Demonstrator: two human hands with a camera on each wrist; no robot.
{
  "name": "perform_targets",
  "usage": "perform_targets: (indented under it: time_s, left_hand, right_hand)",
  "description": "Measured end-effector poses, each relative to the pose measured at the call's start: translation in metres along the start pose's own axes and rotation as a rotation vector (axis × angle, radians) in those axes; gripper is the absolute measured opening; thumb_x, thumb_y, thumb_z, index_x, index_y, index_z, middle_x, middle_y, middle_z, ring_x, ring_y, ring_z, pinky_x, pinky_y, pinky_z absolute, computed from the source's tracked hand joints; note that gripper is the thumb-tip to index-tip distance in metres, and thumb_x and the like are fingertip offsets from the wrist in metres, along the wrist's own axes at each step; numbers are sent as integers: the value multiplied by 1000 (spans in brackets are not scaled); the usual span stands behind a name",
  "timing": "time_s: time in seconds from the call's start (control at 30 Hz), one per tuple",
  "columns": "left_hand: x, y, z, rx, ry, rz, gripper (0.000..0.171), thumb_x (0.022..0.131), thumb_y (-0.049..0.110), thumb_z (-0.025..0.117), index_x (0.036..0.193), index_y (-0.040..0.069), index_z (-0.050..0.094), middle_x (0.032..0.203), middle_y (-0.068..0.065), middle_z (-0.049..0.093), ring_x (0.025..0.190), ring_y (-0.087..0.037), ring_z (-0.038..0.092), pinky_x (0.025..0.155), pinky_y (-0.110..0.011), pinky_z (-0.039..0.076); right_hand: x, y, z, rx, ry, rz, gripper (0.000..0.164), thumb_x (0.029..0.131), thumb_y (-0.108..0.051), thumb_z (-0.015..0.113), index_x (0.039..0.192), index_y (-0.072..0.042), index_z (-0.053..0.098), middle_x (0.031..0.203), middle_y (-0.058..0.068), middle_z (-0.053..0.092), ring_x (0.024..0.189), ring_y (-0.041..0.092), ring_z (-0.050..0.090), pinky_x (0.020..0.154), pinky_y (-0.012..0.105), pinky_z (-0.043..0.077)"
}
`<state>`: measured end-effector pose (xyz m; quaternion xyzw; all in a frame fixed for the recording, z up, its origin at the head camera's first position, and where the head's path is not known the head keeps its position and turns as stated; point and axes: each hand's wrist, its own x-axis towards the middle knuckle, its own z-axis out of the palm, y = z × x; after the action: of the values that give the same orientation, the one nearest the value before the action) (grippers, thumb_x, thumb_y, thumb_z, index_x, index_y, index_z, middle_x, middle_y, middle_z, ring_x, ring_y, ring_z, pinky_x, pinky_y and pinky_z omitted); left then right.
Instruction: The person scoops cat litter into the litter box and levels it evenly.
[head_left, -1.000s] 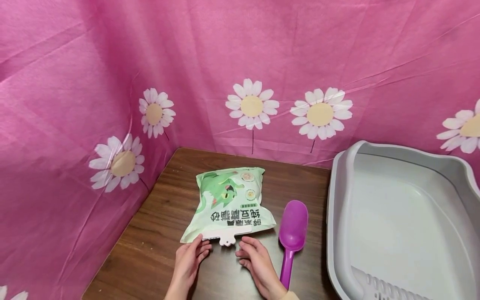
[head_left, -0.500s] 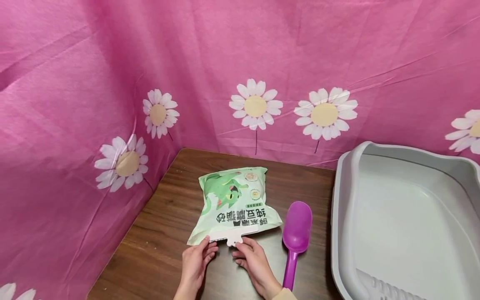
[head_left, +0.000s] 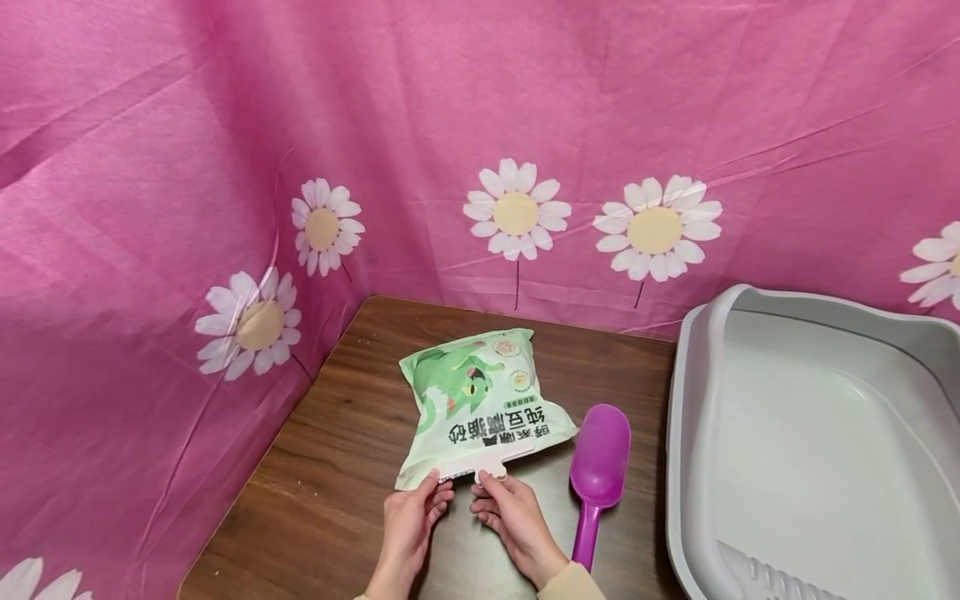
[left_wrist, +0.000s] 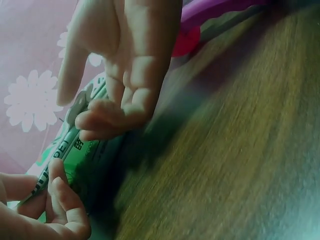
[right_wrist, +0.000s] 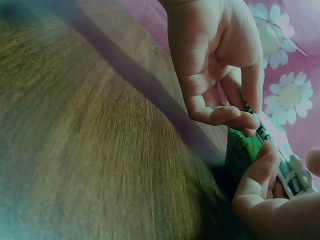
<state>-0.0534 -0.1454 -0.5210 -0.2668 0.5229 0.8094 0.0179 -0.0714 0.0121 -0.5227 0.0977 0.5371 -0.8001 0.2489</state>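
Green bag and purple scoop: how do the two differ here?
The green bag bears a cat picture and lettering; the purple scoop is plain. The green bag is broad and pillowy; the purple scoop is long and narrow. The left hand pinches the bag's near edge; the scoop is untouched. Both are on the wooden table.

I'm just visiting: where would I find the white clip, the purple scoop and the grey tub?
White clip (head_left: 484,461): head view, on its long bar.
Purple scoop (head_left: 599,471): head view, on the lower part of its bowl.
Grey tub (head_left: 832,450): head view, on its inner floor.
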Motion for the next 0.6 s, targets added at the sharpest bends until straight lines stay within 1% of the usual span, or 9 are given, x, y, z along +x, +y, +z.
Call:
perform_targets:
  time_s: [0.13,0.23,0.37,0.5,0.6]
  left_hand:
    - [4,-1,0,3,-2,2,13,95,15,61,91,2,63,72,0,71,62,-4,66,59,-16,51]
    - [7,-1,0,4,1,6,14,95,15,60,91,2,63,71,0,71,61,-3,65,59,-16,51]
    - [9,-1,0,3,3,3,14,95,15,60,90,2,63,71,0,71,61,-3,65,59,-16,51]
    - [9,-1,-1,-5,0,-8,12,95,15,60,88,6,63,70,0,70,61,-4,65,59,-16,51]
    - [9,-2,-3,-19,-8,-20,10,95,16,61,87,9,63,70,1,70,61,-5,65,59,-16,51]
  right_hand:
    - [6,1,0,0,20,-3,30,95,-33,60,98,-4,56,85,0,68,69,6,61,66,19,51]
    - [9,1,-1,-26,31,-16,31,96,-34,59,97,-4,57,81,-1,67,67,5,61,63,18,50]
    - [12,0,-3,-91,44,-24,36,96,-36,58,97,0,59,77,-2,66,63,4,61,59,17,50]
    - [14,-1,-4,-154,57,-19,44,95,-40,58,96,4,61,72,-3,66,59,4,61,55,17,49]
    - [14,-2,-5,-178,57,-19,48,95,-41,58,95,7,63,69,-3,66,57,5,61,53,17,48]
